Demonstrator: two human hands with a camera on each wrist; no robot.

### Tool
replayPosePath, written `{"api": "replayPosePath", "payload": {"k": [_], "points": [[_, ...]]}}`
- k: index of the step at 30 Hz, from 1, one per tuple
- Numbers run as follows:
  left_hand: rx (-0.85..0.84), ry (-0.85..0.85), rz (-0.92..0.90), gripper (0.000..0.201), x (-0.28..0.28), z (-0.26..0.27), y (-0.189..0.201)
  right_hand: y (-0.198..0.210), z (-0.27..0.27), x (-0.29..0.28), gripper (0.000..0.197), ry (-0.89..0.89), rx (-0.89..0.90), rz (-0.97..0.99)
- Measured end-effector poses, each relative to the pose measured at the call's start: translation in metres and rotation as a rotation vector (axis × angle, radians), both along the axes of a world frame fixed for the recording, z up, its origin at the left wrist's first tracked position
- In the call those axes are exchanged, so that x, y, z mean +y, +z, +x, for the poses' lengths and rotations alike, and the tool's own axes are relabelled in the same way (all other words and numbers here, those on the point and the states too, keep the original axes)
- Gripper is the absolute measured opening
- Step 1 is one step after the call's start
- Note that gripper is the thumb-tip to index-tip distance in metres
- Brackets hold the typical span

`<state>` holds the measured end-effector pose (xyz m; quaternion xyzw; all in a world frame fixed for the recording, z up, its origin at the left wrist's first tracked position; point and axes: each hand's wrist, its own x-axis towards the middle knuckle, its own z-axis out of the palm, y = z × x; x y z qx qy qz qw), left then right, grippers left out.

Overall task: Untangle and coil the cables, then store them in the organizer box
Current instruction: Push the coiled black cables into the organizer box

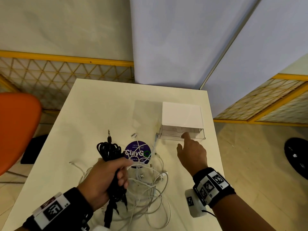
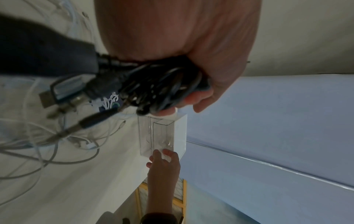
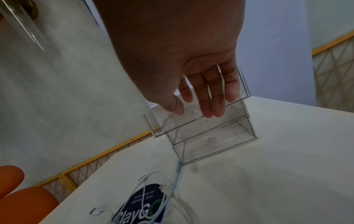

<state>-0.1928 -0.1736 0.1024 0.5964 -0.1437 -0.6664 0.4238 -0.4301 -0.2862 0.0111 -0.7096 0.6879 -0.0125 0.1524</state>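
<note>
My left hand [image 1: 106, 177] grips a coiled bundle of black cables [image 1: 109, 151] above the table; the same bundle [image 2: 162, 84] fills the fist in the left wrist view, plugs dangling. A tangle of white cables [image 1: 150, 185] lies on the white table [image 1: 100, 104] below. The organizer box [image 1: 182, 116], white-topped with clear drawers, stands at the back right. Its top drawer [image 3: 184, 119] is pulled partly out. My right hand [image 1: 191, 152] reaches to that drawer with straight fingers [image 3: 208, 103] touching its front edge.
A round purple sticker [image 1: 138, 153] lies on the table under white cable strands. An orange chair [image 1: 16, 127] stands at the left. A grey partition [image 1: 175, 42] rises behind the table, with yellow mesh fencing [image 1: 58, 72] beside it.
</note>
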Motion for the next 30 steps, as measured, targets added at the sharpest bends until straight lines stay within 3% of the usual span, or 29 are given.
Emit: {"api": "replayPosePath", "payload": {"k": [6,15,21,23,25,28,30], "points": [[0.043,-0.018,0.015,0.044,-0.011,-0.009,-0.004,0.003,0.003,0.014,0.031,-0.044,-0.071,-0.011],[0.144,-0.045,-0.004,0.038,-0.022,-0.032,-0.002,-0.001,-0.001,0.024,0.029,0.001,0.085,-0.033],[0.138,-0.055,-0.029,0.04,-0.031,-0.047,0.001,0.006,0.001,0.031,0.033,-0.007,0.029,0.001],[0.069,-0.081,-0.052,0.04,-0.035,-0.053,0.002,0.02,0.005,0.035,0.034,-0.07,-0.087,-0.03],[-0.001,-0.089,-0.071,0.041,-0.037,-0.061,0.001,0.045,0.009,0.041,0.04,-0.19,-0.367,-0.027],[-0.034,-0.119,-0.098,0.036,-0.04,-0.072,0.004,0.09,0.016,0.059,0.048,-0.193,-0.925,0.261],[0.049,-0.142,-0.079,0.036,-0.041,-0.077,0.009,0.108,0.016,0.074,0.054,-0.055,-1.013,0.475]]}}
